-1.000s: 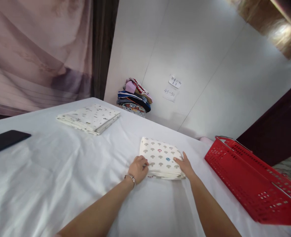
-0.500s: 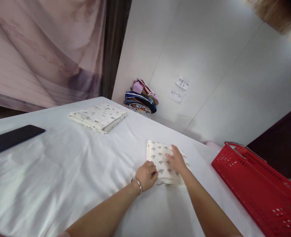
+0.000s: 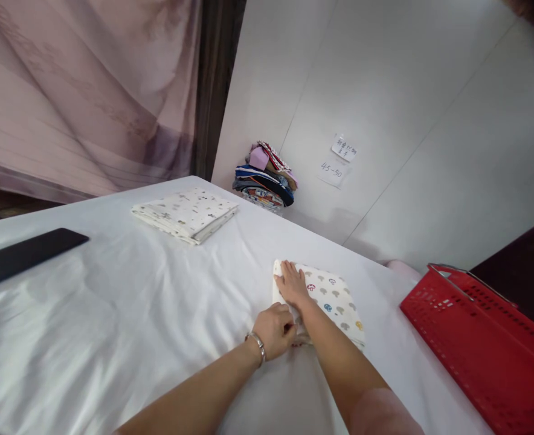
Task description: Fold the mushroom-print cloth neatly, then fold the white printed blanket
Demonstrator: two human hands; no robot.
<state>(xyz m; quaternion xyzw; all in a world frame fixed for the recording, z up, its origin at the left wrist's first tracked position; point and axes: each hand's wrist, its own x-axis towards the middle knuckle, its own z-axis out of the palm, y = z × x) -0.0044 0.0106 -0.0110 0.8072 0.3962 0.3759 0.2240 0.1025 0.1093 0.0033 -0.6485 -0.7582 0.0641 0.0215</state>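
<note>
A folded white cloth (image 3: 334, 296) printed with grey mushrooms and a few coloured ones lies on the white-covered table. My right hand (image 3: 293, 285) presses flat on its left part, fingers spread. At the near left corner, my left hand (image 3: 273, 331), with a silver bracelet on the wrist, is closed with curled fingers on the cloth's edge; its fingertips are partly hidden. Farther back to the left lies another folded white cloth (image 3: 185, 211) with a small scattered print, apart from both hands.
A red perforated basket (image 3: 470, 338) stands at the right. On the left of the white sheet (image 3: 158, 302) lies a flat black object (image 3: 31, 254). Beyond the far edge, a pile of folded clothes (image 3: 264, 178) sits by the wall. A pink curtain (image 3: 86, 90) hangs at the left.
My right hand has moved left across the mushroom-print cloth, from its middle to its left part. The top now shows coloured mushrooms and spreads farther right. My left hand stays at the near left corner.
</note>
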